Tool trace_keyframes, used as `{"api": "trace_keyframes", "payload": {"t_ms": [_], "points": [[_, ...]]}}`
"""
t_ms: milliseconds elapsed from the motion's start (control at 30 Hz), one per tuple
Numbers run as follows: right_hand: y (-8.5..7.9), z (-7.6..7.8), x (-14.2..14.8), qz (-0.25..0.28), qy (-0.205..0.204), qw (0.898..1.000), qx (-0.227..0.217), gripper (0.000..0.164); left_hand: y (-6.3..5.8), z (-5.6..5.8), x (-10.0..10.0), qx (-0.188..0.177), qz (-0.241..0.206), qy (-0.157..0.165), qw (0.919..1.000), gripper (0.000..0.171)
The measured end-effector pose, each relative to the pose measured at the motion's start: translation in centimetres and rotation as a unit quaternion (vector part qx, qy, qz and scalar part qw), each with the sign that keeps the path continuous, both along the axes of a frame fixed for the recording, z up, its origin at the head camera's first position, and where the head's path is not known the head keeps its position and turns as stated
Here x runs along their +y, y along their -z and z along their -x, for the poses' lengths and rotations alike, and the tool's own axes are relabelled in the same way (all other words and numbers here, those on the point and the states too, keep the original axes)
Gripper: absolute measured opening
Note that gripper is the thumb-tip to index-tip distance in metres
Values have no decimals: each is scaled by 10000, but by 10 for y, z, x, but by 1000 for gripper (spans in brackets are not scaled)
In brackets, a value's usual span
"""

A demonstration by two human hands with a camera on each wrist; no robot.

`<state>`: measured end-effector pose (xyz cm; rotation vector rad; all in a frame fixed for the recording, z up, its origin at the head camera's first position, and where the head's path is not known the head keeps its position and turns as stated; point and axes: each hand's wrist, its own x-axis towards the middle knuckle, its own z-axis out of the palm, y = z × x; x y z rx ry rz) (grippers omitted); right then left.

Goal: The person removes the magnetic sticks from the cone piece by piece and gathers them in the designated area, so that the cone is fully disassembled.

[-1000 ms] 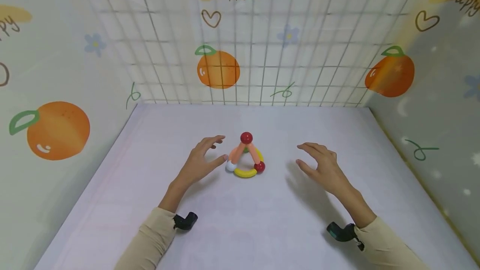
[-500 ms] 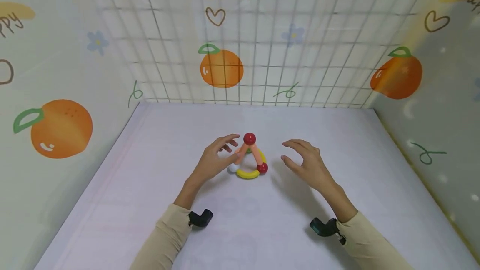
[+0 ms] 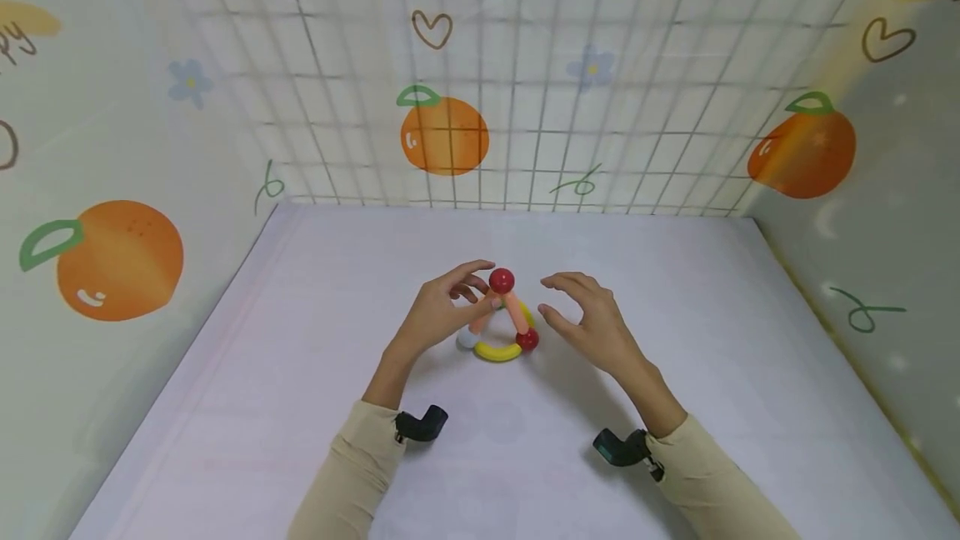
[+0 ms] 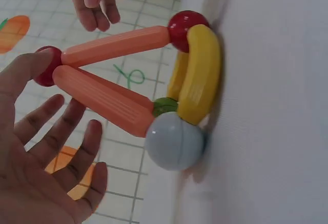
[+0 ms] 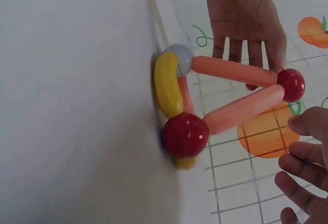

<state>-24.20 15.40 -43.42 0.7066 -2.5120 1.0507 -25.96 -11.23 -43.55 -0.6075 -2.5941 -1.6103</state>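
A small pyramid-shaped toy of balls and rods stands upright on the white table. Its peak is a red ball (image 3: pixel 501 280), from which straight orange rods (image 4: pixel 118 43) slope down. At the base, a curved yellow rod (image 3: pixel 497 352) joins a pale grey-blue ball (image 4: pixel 175 141) to a second red ball (image 5: pixel 185 136); a green ball (image 4: pixel 165 106) is partly hidden behind. My left hand (image 3: pixel 441 312) is at the toy's left side, fingers spread, thumb overlapping the top ball; whether it touches, I cannot tell. To the right, my right hand (image 3: pixel 592 325) hovers apart from the toy, fingers loosely bent.
A white tabletop (image 3: pixel 300 290) lies under the toy. Behind it stands a wire grid (image 3: pixel 615 132) with a printed cloth of oranges, and similar cloth walls (image 3: pixel 90 148) flank both sides. Each sleeve cuff carries a small black camera (image 3: pixel 423 423).
Both hands have moved inward toward the toy, the left from its left side and the right from farther right. The toy stays standing in its place.
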Motion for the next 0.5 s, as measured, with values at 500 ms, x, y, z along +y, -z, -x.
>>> {"api": "trace_keyframes", "payload": {"t_ms": [500], "points": [[-12,10,-30,235,-281,9992,162,42,-4,7,2,-856,-183,615,9943,52]]}}
